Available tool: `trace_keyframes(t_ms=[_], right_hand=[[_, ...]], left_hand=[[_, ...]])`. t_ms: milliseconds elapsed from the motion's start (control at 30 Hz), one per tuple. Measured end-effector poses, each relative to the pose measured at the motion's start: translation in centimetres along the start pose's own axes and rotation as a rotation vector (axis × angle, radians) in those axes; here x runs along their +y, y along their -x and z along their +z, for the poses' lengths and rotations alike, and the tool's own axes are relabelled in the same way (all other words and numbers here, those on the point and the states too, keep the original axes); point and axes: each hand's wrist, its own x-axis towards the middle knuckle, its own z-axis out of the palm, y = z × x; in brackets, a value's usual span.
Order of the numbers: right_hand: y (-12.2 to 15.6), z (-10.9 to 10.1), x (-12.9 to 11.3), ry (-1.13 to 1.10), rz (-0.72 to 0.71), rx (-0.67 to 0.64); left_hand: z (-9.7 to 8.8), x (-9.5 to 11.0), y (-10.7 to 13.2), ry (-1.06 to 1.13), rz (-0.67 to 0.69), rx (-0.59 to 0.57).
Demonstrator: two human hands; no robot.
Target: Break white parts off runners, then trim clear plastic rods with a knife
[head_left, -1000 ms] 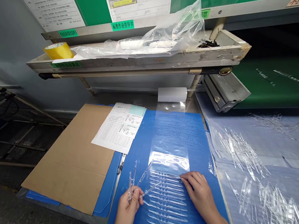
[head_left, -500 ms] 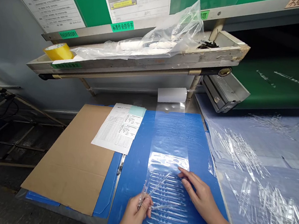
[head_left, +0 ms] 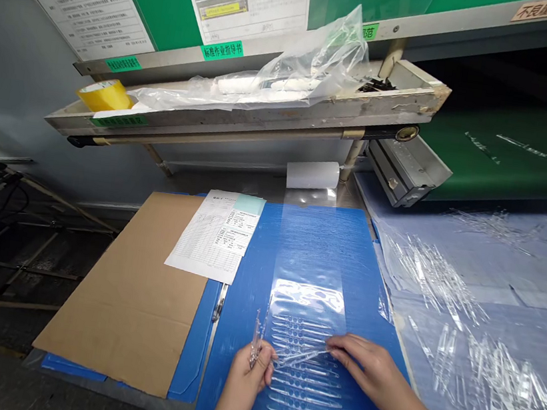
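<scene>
Big blue corrugated board [head_left: 318, 251] here, clear film sleeve [head_left: 308, 297] on top. Left hand [head_left: 240, 385] is closed on a bunch of clear plastic pipettes [head_left: 255, 340]; right hand [head_left: 367, 369] pinches 1 loose pipette [head_left: 301, 356] lying sideways, tip reaching toward the left hand.

One left hand [head_left: 242, 389] with one bunch of clear pipettes [head_left: 255, 340] and one right hand [head_left: 367, 369] at one clear pipette [head_left: 301, 356], all at six o'clock. One roll of yellow tape [head_left: 105, 95] at ten, one white roll [head_left: 312, 174] at twelve, one printed form [head_left: 213, 237] and one cardboard sheet [head_left: 121, 292] at eight.

Probably 标准作业指导书 on the green label [head_left: 223, 50]
</scene>
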Motion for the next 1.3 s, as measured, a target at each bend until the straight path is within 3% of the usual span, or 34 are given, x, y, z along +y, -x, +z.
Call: trace_keyframes(t_ms=[133,233,333,767,1133,1300], right_hand=[[0.3,0.5,1.0,0.091,-0.057,0.09],[0.0,0.9,2.2,0.18,-0.031,0.219],[-0.6,1.4,3.1,0.248,-0.022,0.266],[-1.6,2.3,3.8,0.317,-0.041,0.236],[-1.6,2.3,4.0,0.284,-0.01,0.187],[-1.5,1.7,2.9,0.22,-0.019,0.164]], left_hand=[[-0.4,0.3,-0.3,0.051,0.01,0.088],[-1.0,0.5,-0.3,0.09,0.023,0.157],[-1.6,0.7,-0.2,0.115,0.027,0.198],[-1.2,0.4,-0.3,0.105,0.013,0.232],[-1.1,0.3,-0.1,-0.082,0.014,0.136],[-0.6,0.4,-0.2,-0.193,0.059,0.116]])
